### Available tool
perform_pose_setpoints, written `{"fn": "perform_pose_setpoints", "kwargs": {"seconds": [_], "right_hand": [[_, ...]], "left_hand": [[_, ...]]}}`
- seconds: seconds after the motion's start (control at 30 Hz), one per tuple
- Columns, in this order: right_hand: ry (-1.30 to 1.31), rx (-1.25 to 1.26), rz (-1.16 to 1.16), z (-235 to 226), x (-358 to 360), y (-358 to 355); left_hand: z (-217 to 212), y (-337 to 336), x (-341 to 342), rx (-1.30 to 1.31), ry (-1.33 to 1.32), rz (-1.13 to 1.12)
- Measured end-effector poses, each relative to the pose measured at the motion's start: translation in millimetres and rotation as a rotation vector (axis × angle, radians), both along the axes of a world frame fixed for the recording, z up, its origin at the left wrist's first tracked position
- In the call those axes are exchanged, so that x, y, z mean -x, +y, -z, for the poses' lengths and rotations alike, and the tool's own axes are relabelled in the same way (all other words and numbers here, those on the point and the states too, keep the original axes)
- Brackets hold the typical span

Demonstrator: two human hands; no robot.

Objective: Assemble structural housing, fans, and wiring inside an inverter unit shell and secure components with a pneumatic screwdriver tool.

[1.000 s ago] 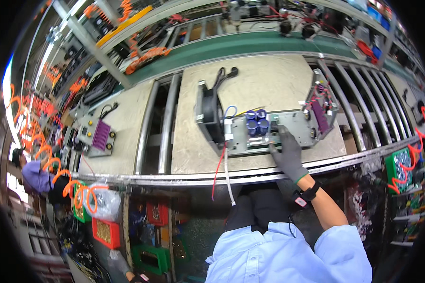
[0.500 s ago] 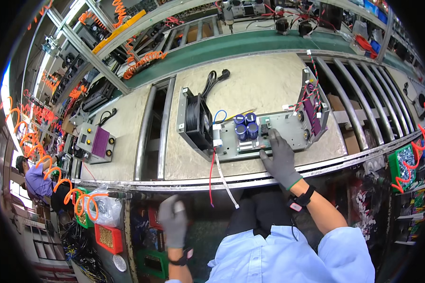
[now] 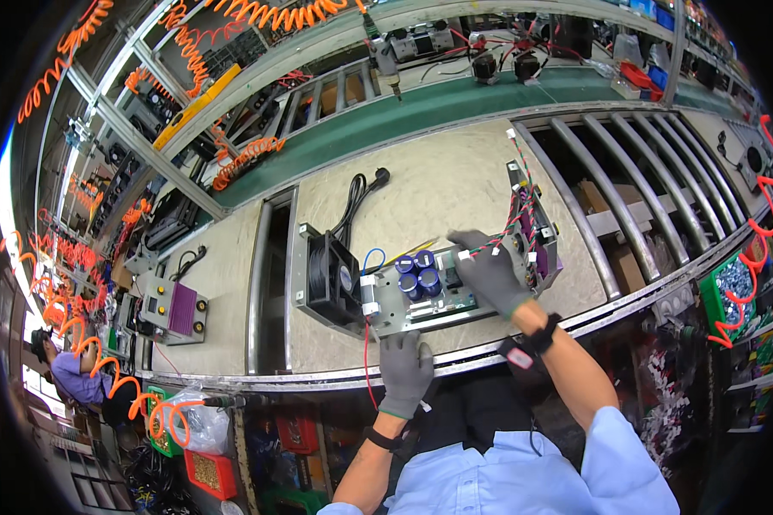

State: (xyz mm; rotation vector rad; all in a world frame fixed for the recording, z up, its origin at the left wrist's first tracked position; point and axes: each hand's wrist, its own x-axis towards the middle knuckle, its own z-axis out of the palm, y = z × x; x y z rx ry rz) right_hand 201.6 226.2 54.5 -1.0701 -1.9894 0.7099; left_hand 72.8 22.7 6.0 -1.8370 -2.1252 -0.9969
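A grey metal chassis (image 3: 395, 324) lies on the bench before me. It carries a black fan (image 3: 331, 276) at its left end, a circuit board with blue capacitors (image 3: 418, 276) in the middle and a purple-edged end panel (image 3: 548, 264) at the right. My left hand (image 3: 406, 373), in a grey glove, is at the chassis's front edge with its fingers bent; what they grip is hidden. A white connector (image 3: 425, 406) shows beside its wrist. My right hand (image 3: 494, 276), also gloved, reaches over the board with fingers apart, near the twisted wires (image 3: 517, 215).
Another box with a purple side (image 3: 182, 309) stands at left on the bench. Metal rollers (image 3: 614, 197) lie to the right. Red screw bins (image 3: 208, 474), orange coiled hoses (image 3: 103, 360) and a hanging power screwdriver (image 3: 385, 58) surround the bench. A person (image 3: 73, 373) sits at far left.
My left hand has risen from below the bench to the chassis's front edge. My right hand has moved from the front edge farther over the board. The view has shifted.
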Motion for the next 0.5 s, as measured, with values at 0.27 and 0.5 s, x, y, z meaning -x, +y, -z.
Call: {"fn": "perform_pose_setpoints", "kwargs": {"seconds": [0.27,0.5], "right_hand": [[-0.602,0.314,-0.438,-7,88,85],[-0.734,0.034,-0.372,-34,97,83]], "left_hand": [[-4,1,-2,0.002,0.008,-0.029],[-5,1,-1,0.021,-0.025,-0.043]]}}
